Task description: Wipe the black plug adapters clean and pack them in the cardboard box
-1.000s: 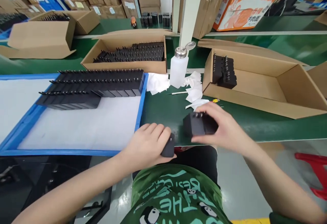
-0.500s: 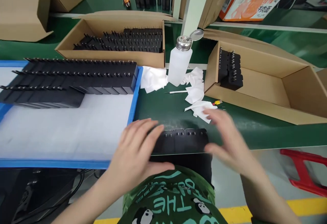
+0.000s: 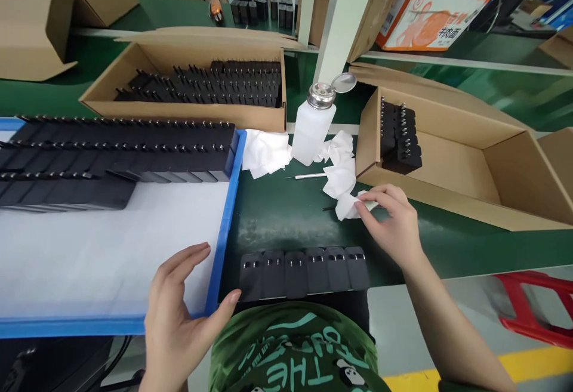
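Thumb and fingers of my right hand [image 3: 391, 222] pinch a crumpled white tissue [image 3: 347, 207] on the green bench. My left hand [image 3: 183, 314] hovers over the tray's near right corner, fingers apart and nothing in them. Between the hands, a row of several black power adapters [image 3: 295, 275] lies along the bench's front edge, metal pins showing at their far ends. A white pump bottle [image 3: 308, 132] with a metal top and raised lid stands beyond. A thin white-handled tool [image 3: 308, 175] rests in front of it.
A blue-rimmed tray [image 3: 226, 225] at left holds rows of black adapters [image 3: 179, 159]. One cardboard box [image 3: 179, 108] behind it is filled with adapters; another box [image 3: 465, 195] at right holds several. A pale post [image 3: 342, 16] rises behind the bottle. A red stool [image 3: 532, 302] stands at right.
My right hand has moved up and away from the adapter row and closed on the tissue. My left hand has drawn back to the left, off the row, leaving all the adapters visible.
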`<state>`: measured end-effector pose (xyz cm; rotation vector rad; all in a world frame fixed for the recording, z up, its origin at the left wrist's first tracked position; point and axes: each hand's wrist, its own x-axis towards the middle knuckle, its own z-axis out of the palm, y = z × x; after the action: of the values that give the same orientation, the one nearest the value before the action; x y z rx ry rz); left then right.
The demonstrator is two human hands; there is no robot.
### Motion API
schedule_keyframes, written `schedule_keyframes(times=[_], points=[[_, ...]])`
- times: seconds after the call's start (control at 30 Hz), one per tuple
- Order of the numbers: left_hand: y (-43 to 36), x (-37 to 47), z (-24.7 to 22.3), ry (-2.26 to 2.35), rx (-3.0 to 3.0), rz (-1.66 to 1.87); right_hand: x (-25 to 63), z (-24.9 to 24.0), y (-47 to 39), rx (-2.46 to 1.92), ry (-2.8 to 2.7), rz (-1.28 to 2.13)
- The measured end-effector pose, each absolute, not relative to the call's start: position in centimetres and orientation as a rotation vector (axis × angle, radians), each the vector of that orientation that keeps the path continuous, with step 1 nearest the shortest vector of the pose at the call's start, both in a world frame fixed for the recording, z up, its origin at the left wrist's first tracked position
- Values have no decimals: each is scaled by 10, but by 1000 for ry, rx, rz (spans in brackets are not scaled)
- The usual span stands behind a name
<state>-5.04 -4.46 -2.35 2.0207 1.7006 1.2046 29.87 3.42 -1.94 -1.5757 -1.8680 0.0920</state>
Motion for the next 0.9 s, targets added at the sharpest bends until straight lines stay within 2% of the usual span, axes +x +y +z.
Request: schedule_keyframes(times=[0.13, 0.43, 0.6, 0.73, 0.9], points=[[-44, -46, -19, 1693, 2086, 1200, 300, 5, 32, -1315, -1610, 734], [-46, -47, -20, 1711, 2173, 1182, 286, 42, 46, -823, -1320, 1460], [-50, -41, -19, 1799, 2020, 1114, 282, 79, 88, -1077, -1333, 1257], [-53, -37, -17, 1807, 1952, 1137, 269, 110, 144, -1187, -1605, 1104], [-53, -38, -19, 1807, 1942, 1168, 241, 118, 183, -1304, -2054, 364]])
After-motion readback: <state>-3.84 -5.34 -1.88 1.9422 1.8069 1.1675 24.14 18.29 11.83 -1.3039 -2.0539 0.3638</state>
